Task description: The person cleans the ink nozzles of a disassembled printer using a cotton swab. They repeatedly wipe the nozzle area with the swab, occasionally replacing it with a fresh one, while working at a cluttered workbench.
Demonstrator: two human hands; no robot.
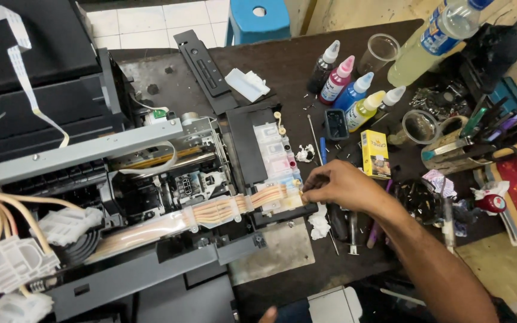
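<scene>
There is one view only, from a camera worn on the person's head, looking steeply down and slightly forward over the dark surface. It sits close enough that the opened printer fills the left and centre of the frame, cut off at the left and bottom edges. The person's right hand enters from the lower right, its forearm running to the bottom edge. At the far top, tiled floor and a blue stool show beyond the surface's edge.
</scene>
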